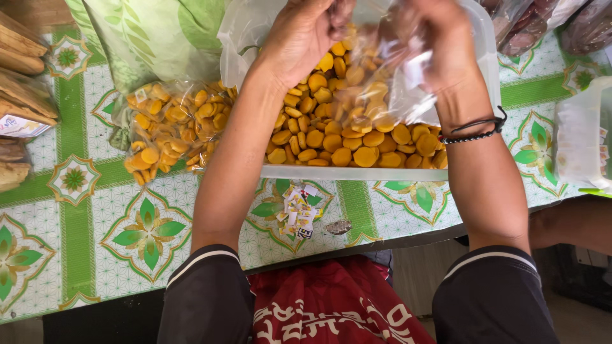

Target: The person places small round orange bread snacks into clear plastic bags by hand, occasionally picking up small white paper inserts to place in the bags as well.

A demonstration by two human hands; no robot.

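Nearest the table's front edge, on the green-and-white patterned tablecloth (76, 210), lies a small heap of little paper labels (298, 210), with a dark, flat oval bit (338, 227) just beside it to the right. Behind these stands a clear plastic tub (357, 172), its front wall close to the labels, filled with round yellow-orange biscuits (344, 143). To the left of the tub, toward the table's middle, rests a sealed clear bag of the same biscuits (167, 127), touching a green-printed bag (153, 38) that lies behind it. Over the tub both forearms reach away from the front edge: the left hand (306, 32) is curled, fingers pinching the top of a clear plastic bag (382, 83) partly filled with biscuits, and the right hand (440, 41), blurred, grips the same bag's other side. At the right edge sits a white plastic container (577, 140); at the far-left corner lie packs of brown wafers (22, 83).
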